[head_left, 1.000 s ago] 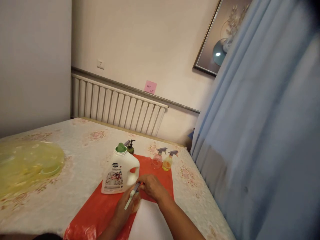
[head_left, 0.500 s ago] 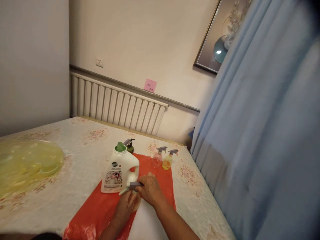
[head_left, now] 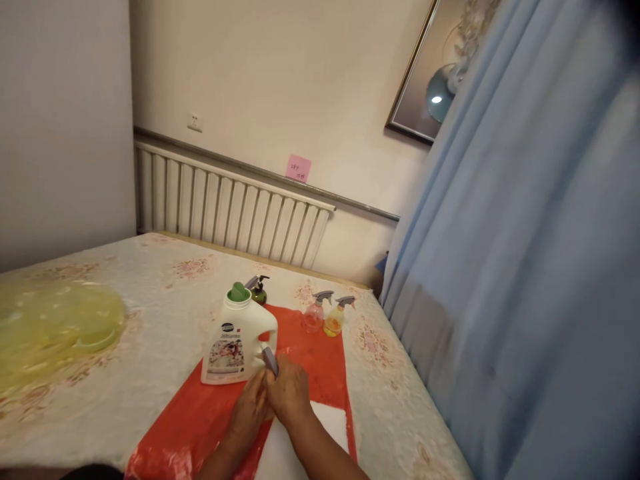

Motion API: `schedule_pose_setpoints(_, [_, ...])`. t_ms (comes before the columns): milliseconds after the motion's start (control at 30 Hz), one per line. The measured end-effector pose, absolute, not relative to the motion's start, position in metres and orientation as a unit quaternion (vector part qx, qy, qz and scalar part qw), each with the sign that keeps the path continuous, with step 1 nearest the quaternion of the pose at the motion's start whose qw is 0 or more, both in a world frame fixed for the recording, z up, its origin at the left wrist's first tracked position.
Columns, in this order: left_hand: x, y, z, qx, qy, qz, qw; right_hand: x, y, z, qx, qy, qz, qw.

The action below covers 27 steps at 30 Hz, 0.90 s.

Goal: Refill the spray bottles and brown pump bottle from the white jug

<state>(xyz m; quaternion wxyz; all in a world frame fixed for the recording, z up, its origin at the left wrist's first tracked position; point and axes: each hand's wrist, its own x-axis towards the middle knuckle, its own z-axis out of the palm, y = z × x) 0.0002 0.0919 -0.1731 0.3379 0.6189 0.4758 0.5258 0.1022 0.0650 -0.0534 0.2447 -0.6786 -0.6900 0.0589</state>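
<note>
Both my hands are together on a small spray bottle, just in front of the white jug. My left hand (head_left: 247, 408) is wrapped round the bottle's body, which the fingers mostly hide. Over the neck, my right hand (head_left: 290, 390) grips the grey trigger head (head_left: 270, 361), whose nozzle end points up and away from me. The white jug (head_left: 240, 340) stands upright on a red plastic sheet (head_left: 320, 357), with a handle on its right side and a green piece (head_left: 239, 292) in its mouth.
Behind the jug is a dark green pump bottle (head_left: 259, 294). A pink spray bottle (head_left: 313, 318) and a yellow spray bottle (head_left: 333, 323) stand at the sheet's far right. A white flat slab (head_left: 330, 421) lies under my right forearm. Yellow transparent plastic (head_left: 60, 327) lies at left.
My right hand has turned the trigger head from lying sideways to pointing away from me, and has shifted slightly left and down. More of the white slab shows.
</note>
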Motion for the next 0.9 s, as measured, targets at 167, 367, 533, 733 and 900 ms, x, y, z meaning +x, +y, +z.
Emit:
schedule_pose_setpoints(167, [-0.002,0.092,-0.17,0.632,0.454,0.529,0.341,0.108,0.065,-0.059,-0.654,-0.697,0.11,0.273])
schedule_pose_setpoints(367, [-0.002,0.089,-0.162,0.645,0.445,0.527,0.328,0.131,0.067,-0.063,-0.544,-0.741,0.227,0.321])
schedule_pose_setpoints(533, [-0.002,0.089,-0.16,0.646,0.445,0.523,0.333,0.138,0.074,-0.075,-0.475,-0.739,0.313,0.362])
schedule_pose_setpoints(733, [-0.001,0.093,-0.171,0.64,0.457,0.523,0.329,0.142,0.085,-0.08,-0.448,-0.721,0.37,0.378])
schedule_pose_setpoints(900, [-0.001,0.093,-0.174,0.624,0.475,0.522,0.337,0.14,0.086,-0.082,-0.463,-0.707,0.367,0.389])
